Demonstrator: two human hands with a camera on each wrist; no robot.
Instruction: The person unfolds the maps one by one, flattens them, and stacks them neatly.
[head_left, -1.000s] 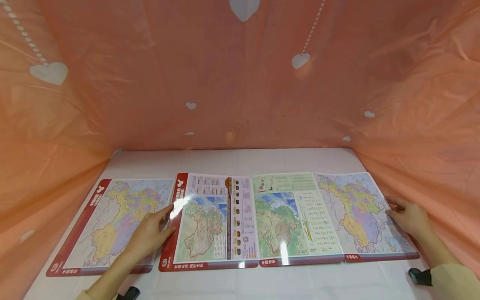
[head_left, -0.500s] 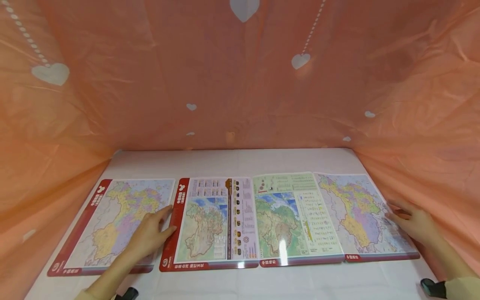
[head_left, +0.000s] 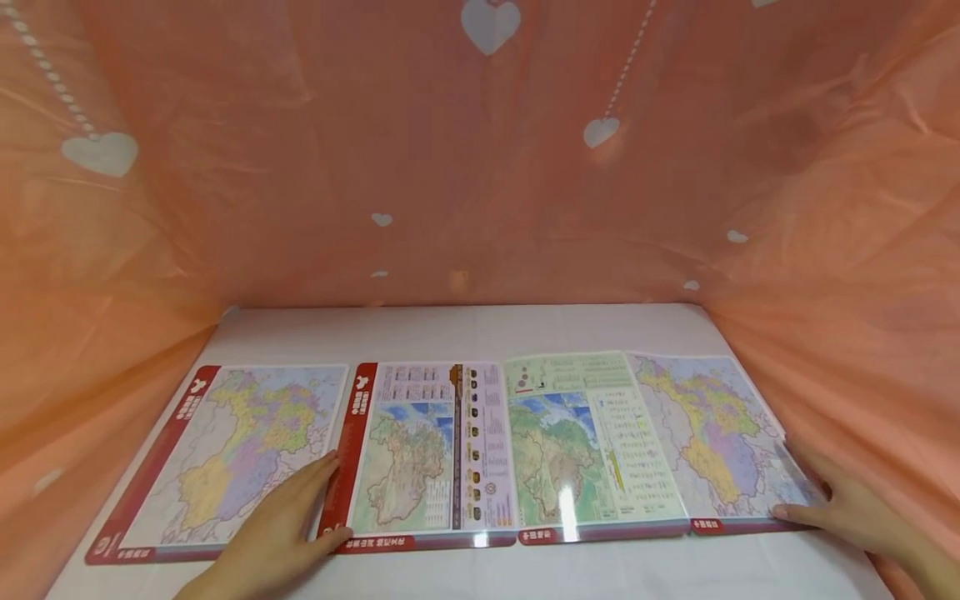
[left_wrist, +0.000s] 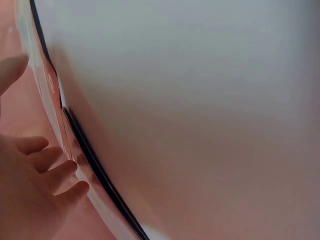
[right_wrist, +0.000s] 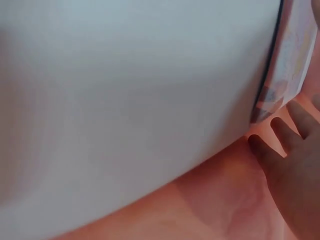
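Note:
Four glossy laminated map sheets lie side by side on a white table point(head_left: 465, 329). My left hand point(head_left: 281, 525) lies flat on the near right corner of the leftmost map point(head_left: 225, 442), its thumb against the red left edge of the second map point(head_left: 420, 450). In the left wrist view its fingers point(left_wrist: 47, 172) sit beside a red sheet edge point(left_wrist: 55, 100). My right hand point(head_left: 843, 508) touches the near right corner of the rightmost map point(head_left: 712, 433) with straight fingers. The right wrist view shows those fingers point(right_wrist: 287, 150) just below that map's corner point(right_wrist: 290, 70). A third map point(head_left: 585, 442) lies between.
Orange plastic sheeting with white hearts point(head_left: 480, 167) walls in the table at the back and on both sides, draping close to the outer maps. A bare strip of white table runs behind the maps and a narrow one along the near edge.
Both hands have slid toward me, down to the near corners of the sheets. The second map's left edge, slightly raised before, now lies flat. The view has tilted a little.

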